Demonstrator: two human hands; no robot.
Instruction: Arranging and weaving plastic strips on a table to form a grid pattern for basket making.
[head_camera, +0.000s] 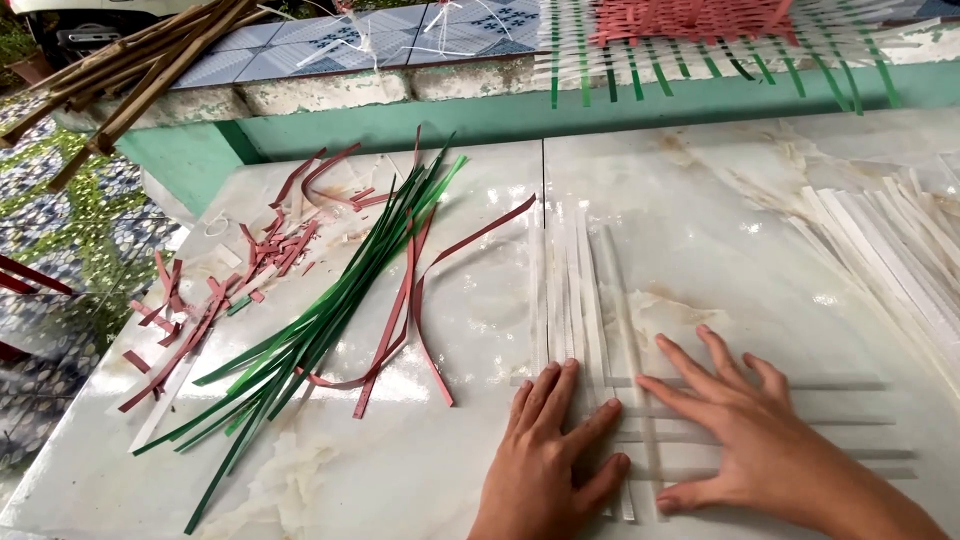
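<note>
Both hands rest flat on a small lattice of white plastic strips laid on a pale marble-look floor. My left hand presses the lower left part of the weave, fingers spread over the upright strips. My right hand lies palm down to its right, fingers spread across the horizontal white strips. Neither hand grips anything. The upright strips run away from me toward the tile seam.
A bundle of long green strips lies to the left with red strips and short red offcuts. A stack of white strips sits at right. A part-woven mat lies on the raised green ledge; bamboo sticks top left.
</note>
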